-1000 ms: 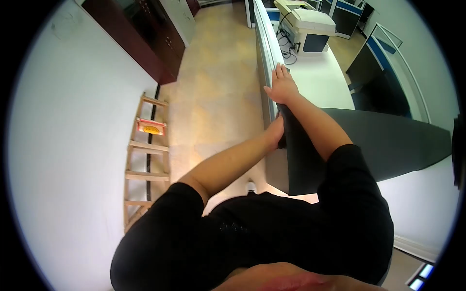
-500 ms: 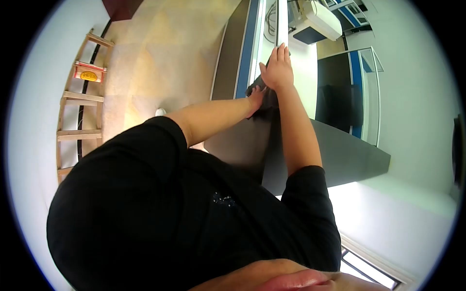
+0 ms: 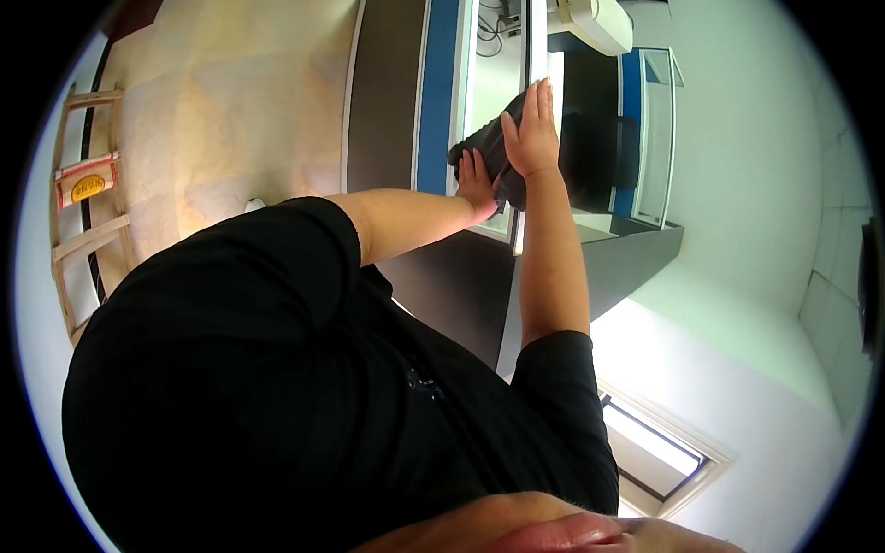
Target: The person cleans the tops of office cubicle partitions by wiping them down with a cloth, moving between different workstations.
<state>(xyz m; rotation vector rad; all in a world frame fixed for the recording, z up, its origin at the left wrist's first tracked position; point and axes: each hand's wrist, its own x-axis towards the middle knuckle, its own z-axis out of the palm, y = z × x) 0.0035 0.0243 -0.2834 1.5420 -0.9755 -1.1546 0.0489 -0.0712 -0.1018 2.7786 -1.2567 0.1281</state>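
Observation:
A black, wrinkled cloth-like item (image 3: 490, 142) lies bunched on the glass-like panel of the blue-and-grey desk partition (image 3: 437, 101). My left hand (image 3: 477, 188) rests on its near end, fingers stretched out and a little apart. Farther along, my right hand (image 3: 533, 138) is laid on the same black item beside the partition's pale rail, its fingers straight and the thumb held away. Both palms are hidden, so I cannot tell how firmly they press. Part of the item is covered by my hands.
Dark cables (image 3: 493, 35) lie beyond the black item. A white machine (image 3: 599, 23) stands at the top. To the right is another blue-edged partition (image 3: 631, 120). A wooden ladder (image 3: 90, 249) with a red-and-yellow label (image 3: 88, 187) leans at the left wall.
My view has shifted, so the desk and ladder sit farther left. The black item shows more widely spread under my hands. My left hand's fingers now point farther up along it.

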